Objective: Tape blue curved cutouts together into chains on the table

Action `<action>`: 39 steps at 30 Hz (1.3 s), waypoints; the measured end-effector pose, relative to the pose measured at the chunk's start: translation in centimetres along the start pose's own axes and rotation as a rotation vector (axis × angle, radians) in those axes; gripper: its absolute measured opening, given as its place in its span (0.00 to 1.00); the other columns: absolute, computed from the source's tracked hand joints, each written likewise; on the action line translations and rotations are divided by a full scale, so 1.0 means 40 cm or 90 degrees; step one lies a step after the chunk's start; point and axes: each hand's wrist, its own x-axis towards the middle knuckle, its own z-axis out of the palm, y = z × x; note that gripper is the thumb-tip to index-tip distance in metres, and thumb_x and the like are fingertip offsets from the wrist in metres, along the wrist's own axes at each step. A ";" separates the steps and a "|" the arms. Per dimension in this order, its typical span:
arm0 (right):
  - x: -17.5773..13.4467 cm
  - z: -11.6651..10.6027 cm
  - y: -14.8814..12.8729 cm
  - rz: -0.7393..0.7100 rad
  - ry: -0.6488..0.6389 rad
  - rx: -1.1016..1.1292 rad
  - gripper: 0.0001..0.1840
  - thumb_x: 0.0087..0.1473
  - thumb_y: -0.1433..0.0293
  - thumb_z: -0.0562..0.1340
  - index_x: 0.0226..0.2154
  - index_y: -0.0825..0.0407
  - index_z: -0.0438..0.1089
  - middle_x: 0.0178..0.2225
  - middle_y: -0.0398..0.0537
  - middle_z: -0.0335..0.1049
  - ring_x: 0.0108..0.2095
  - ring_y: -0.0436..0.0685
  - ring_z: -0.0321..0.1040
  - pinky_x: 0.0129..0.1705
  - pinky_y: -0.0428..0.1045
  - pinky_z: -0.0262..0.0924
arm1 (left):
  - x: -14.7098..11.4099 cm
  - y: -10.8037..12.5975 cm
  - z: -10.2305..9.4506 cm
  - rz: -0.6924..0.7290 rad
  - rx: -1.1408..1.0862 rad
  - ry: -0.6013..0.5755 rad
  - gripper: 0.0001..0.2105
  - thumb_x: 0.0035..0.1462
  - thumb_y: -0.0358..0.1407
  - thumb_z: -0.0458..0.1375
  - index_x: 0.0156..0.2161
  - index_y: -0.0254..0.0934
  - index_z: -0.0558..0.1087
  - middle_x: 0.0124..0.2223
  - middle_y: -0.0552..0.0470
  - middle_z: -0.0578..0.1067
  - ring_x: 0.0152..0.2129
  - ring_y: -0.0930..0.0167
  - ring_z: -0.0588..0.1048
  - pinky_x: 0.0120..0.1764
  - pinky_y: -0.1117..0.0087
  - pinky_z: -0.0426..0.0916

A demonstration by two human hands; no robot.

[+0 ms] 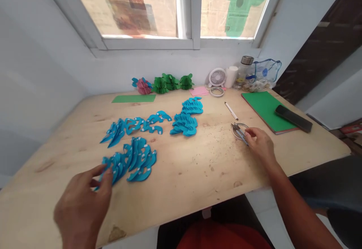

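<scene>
At the front left, my left hand has its thumb and forefinger closed on the near end of a row of blue paper cutouts with small white squares on them. Over on the right, my right hand pinches the lower end of a slim blue-grey tool; its exact kind is unclear. That tool lies across a roll of tape. Behind the first row lie more blue cutouts with white squares. Two fanned blue paper stacks rest mid-table.
Green paper figures and a pink-and-blue one line the wall. A small fan, another tape roll and a glass bottle stand at the back right. A white pen, green sheets and a phone lie rightward.
</scene>
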 end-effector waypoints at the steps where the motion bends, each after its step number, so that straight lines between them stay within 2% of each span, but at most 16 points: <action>1: 0.012 0.008 0.014 -0.017 -0.008 -0.048 0.14 0.52 0.63 0.54 0.33 0.53 0.71 0.33 0.53 0.74 0.34 0.60 0.67 0.37 0.52 0.58 | -0.004 0.035 0.005 -0.011 -0.001 0.031 0.12 0.57 0.43 0.47 0.38 0.41 0.70 0.31 0.48 0.71 0.25 0.65 0.69 0.26 0.66 0.60; 3: 0.033 0.027 0.030 -0.040 -0.030 -0.129 0.14 0.53 0.62 0.55 0.33 0.53 0.72 0.34 0.54 0.74 0.35 0.61 0.67 0.37 0.53 0.56 | -0.010 0.103 0.023 0.040 -0.064 0.017 0.12 0.57 0.42 0.49 0.38 0.39 0.71 0.33 0.49 0.73 0.24 0.68 0.71 0.29 0.67 0.64; 6: 0.057 0.048 0.031 -0.044 -0.082 -0.197 0.14 0.52 0.62 0.56 0.35 0.53 0.72 0.33 0.52 0.75 0.35 0.62 0.66 0.35 0.52 0.53 | -0.020 0.184 0.060 0.113 -0.150 -0.072 0.11 0.57 0.41 0.50 0.36 0.38 0.72 0.32 0.50 0.75 0.22 0.71 0.71 0.28 0.70 0.66; 8: 0.066 0.053 0.025 -0.043 -0.116 -0.223 0.15 0.52 0.61 0.57 0.37 0.52 0.73 0.31 0.52 0.75 0.35 0.62 0.66 0.33 0.52 0.52 | -0.029 0.224 0.082 0.148 -0.193 -0.118 0.11 0.57 0.40 0.49 0.36 0.38 0.72 0.32 0.51 0.75 0.23 0.71 0.72 0.29 0.70 0.67; 11: 0.069 0.054 0.019 -0.054 -0.119 -0.241 0.15 0.53 0.61 0.56 0.36 0.50 0.73 0.30 0.51 0.75 0.34 0.62 0.67 0.32 0.51 0.50 | -0.046 0.264 0.105 0.191 -0.230 -0.173 0.10 0.57 0.38 0.49 0.37 0.40 0.72 0.31 0.51 0.75 0.24 0.70 0.73 0.31 0.70 0.68; 17: 0.051 0.079 0.028 -0.080 -0.079 -0.206 0.13 0.53 0.60 0.56 0.34 0.46 0.73 0.31 0.47 0.76 0.33 0.62 0.68 0.31 0.51 0.49 | -0.057 0.273 0.151 0.252 -0.236 -0.169 0.08 0.57 0.34 0.50 0.38 0.42 0.72 0.32 0.50 0.77 0.30 0.68 0.77 0.31 0.70 0.70; 23: 0.050 0.077 0.016 -0.083 -0.077 -0.253 0.14 0.54 0.62 0.54 0.32 0.49 0.73 0.30 0.50 0.76 0.32 0.61 0.67 0.31 0.51 0.47 | -0.039 0.283 0.162 0.237 -0.208 -0.199 0.09 0.57 0.32 0.49 0.35 0.40 0.72 0.32 0.50 0.77 0.29 0.68 0.77 0.31 0.70 0.69; 28: 0.055 0.077 0.016 -0.098 -0.068 -0.281 0.14 0.53 0.62 0.54 0.32 0.50 0.73 0.28 0.50 0.75 0.30 0.60 0.67 0.30 0.51 0.45 | -0.003 0.310 0.177 0.222 -0.171 -0.247 0.09 0.58 0.32 0.48 0.37 0.38 0.72 0.35 0.49 0.77 0.30 0.68 0.76 0.32 0.70 0.67; 35: 0.048 0.079 0.019 -0.105 -0.044 -0.276 0.14 0.53 0.64 0.54 0.33 0.51 0.73 0.28 0.51 0.75 0.31 0.61 0.66 0.31 0.52 0.46 | 0.061 0.369 0.215 0.222 -0.053 -0.282 0.11 0.59 0.31 0.49 0.44 0.41 0.71 0.41 0.49 0.76 0.39 0.66 0.74 0.37 0.68 0.64; 39: 0.047 0.072 0.010 -0.094 -0.013 -0.252 0.16 0.53 0.63 0.54 0.34 0.52 0.74 0.27 0.53 0.74 0.31 0.61 0.66 0.32 0.52 0.47 | 0.083 0.400 0.238 0.234 0.027 -0.313 0.10 0.59 0.32 0.50 0.43 0.40 0.70 0.43 0.47 0.74 0.41 0.65 0.72 0.38 0.68 0.63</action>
